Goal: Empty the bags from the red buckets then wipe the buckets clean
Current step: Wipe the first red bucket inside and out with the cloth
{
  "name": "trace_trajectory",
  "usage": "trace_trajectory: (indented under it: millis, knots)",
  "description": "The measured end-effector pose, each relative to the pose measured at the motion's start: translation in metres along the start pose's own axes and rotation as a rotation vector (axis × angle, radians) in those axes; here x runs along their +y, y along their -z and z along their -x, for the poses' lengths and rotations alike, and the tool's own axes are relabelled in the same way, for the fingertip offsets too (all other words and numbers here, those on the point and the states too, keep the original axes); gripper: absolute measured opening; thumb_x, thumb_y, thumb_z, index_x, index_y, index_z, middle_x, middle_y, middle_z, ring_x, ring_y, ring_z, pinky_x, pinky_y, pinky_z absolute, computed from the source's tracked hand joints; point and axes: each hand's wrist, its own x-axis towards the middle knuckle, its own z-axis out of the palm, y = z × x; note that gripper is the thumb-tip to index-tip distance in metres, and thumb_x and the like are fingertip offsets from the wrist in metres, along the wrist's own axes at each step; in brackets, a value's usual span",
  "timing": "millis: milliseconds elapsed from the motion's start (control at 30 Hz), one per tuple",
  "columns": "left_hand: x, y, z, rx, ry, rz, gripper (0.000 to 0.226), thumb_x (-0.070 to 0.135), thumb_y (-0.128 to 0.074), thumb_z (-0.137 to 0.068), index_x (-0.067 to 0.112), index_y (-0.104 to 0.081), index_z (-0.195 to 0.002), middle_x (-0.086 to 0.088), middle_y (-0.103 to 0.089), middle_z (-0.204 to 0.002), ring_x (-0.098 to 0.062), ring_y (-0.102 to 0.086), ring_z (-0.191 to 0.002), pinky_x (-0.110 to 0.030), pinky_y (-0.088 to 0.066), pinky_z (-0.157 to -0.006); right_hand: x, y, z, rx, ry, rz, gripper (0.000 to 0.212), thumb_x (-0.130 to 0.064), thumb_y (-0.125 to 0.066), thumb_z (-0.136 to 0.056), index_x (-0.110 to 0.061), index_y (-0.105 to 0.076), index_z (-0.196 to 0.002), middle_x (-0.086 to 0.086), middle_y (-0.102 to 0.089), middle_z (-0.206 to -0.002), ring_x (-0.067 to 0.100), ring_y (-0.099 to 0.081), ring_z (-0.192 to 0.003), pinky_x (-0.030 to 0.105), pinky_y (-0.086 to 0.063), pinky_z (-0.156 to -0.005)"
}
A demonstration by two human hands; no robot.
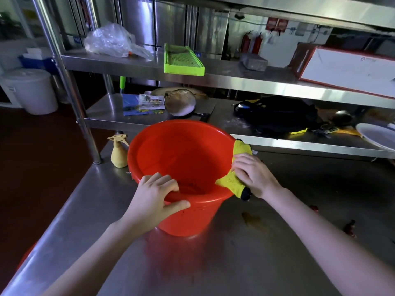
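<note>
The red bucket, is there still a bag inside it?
No, the red bucket shows only its bare red inside, while the right hand presses a yellow cloth on its rim.

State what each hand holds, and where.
Left hand grips the bucket by its near rim; right hand presses the cloth against the right rim.

The left hand (157, 194) is curled in a grip, fingers hooked over and thumb stretched along below. The right hand (254, 175) presses palm-down, fingers spread; both forearms reach forward.
</note>
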Motion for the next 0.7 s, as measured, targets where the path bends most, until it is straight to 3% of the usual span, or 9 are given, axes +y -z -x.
trace_trajectory:
  millis: [67,133,267,333,400,500,600,700]
  knots:
    - [0.003,0.000,-0.002,0.008,0.024,0.007,0.050,0.069,-0.052,-0.078,0.020,-0.062,-0.078,0.018,-0.046,-0.074,-0.010,-0.041,-0.071,-0.035,-0.038,-0.074,-0.019,-0.011,0.004,0.109,-0.135,-0.100,0.046,-0.024,-0.032,-0.093,-0.002,-0.064,-0.066,0.009,-0.065,-0.077,0.028,-0.057,-0.088,0.034,-0.040,-0.091]
    - [0.009,0.000,-0.005,-0.021,0.055,-0.010,0.052,0.069,-0.054,-0.075,0.018,-0.063,-0.078,0.013,-0.051,-0.074,-0.014,-0.044,-0.072,-0.037,-0.038,-0.074,-0.058,-0.031,0.014,0.266,-0.219,-0.087,0.041,-0.027,-0.033,-0.086,-0.010,-0.053,-0.055,0.004,-0.055,-0.060,0.026,-0.051,-0.067,0.036,-0.040,-0.075]
    - [0.020,0.001,-0.002,-0.028,0.084,0.013,0.034,0.049,-0.079,-0.069,0.019,-0.067,-0.079,0.009,-0.060,-0.077,-0.015,-0.050,-0.075,-0.038,-0.041,-0.076,-0.109,-0.049,0.027,0.393,-0.151,0.012,0.033,-0.021,-0.043,-0.085,-0.018,-0.052,-0.053,-0.005,-0.050,-0.054,0.019,-0.044,-0.055,0.034,-0.037,-0.066]
    - [0.016,0.010,0.001,-0.073,0.046,0.086,0.036,0.051,-0.079,-0.072,0.021,-0.073,-0.091,0.009,-0.063,-0.088,-0.011,-0.047,-0.082,-0.029,-0.038,-0.079,-0.096,-0.044,0.024,0.377,-0.046,0.006,0.034,-0.022,-0.041,-0.085,-0.016,-0.057,-0.055,-0.005,-0.054,-0.055,0.019,-0.047,-0.055,0.034,-0.041,-0.064]
    - [0.003,0.029,0.002,-0.124,0.001,0.099,0.051,0.059,-0.070,-0.075,0.021,-0.073,-0.108,0.006,-0.065,-0.103,-0.013,-0.050,-0.095,-0.025,-0.039,-0.088,-0.072,-0.033,0.017,0.245,0.053,-0.042,0.038,-0.026,-0.037,-0.085,-0.013,-0.062,-0.059,-0.004,-0.059,-0.059,0.020,-0.053,-0.059,0.038,-0.046,-0.069]
    - [-0.033,0.064,-0.001,-0.095,-0.003,-0.057,0.072,0.068,-0.058,-0.074,0.014,-0.068,-0.121,-0.004,-0.065,-0.119,-0.027,-0.055,-0.117,-0.043,-0.043,-0.100,-0.027,-0.019,0.003,0.034,0.098,-0.073,0.048,-0.032,-0.031,-0.088,-0.010,-0.069,-0.070,0.002,-0.069,-0.077,0.025,-0.062,-0.086,0.038,-0.044,-0.089]
    - [-0.073,0.084,0.000,-0.225,0.071,-0.127,0.095,0.077,-0.054,-0.072,0.014,-0.050,-0.142,-0.006,-0.051,-0.144,-0.027,-0.033,-0.143,-0.047,-0.029,-0.116,0.012,-0.012,-0.008,-0.085,0.084,-0.034,0.050,-0.033,-0.030,-0.092,-0.012,-0.075,-0.089,0.004,-0.070,-0.111,0.021,-0.051,-0.125,0.025,-0.023,-0.110]
    - [-0.099,0.080,-0.004,-0.330,0.081,-0.129,0.081,0.062,-0.059,-0.080,0.018,-0.043,-0.147,-0.005,-0.037,-0.154,-0.020,-0.014,-0.149,-0.036,-0.015,-0.120,0.028,-0.014,-0.010,-0.123,0.082,-0.051,0.044,-0.027,-0.033,-0.093,-0.013,-0.074,-0.090,0.003,-0.068,-0.113,0.021,-0.046,-0.131,0.030,-0.017,-0.115]
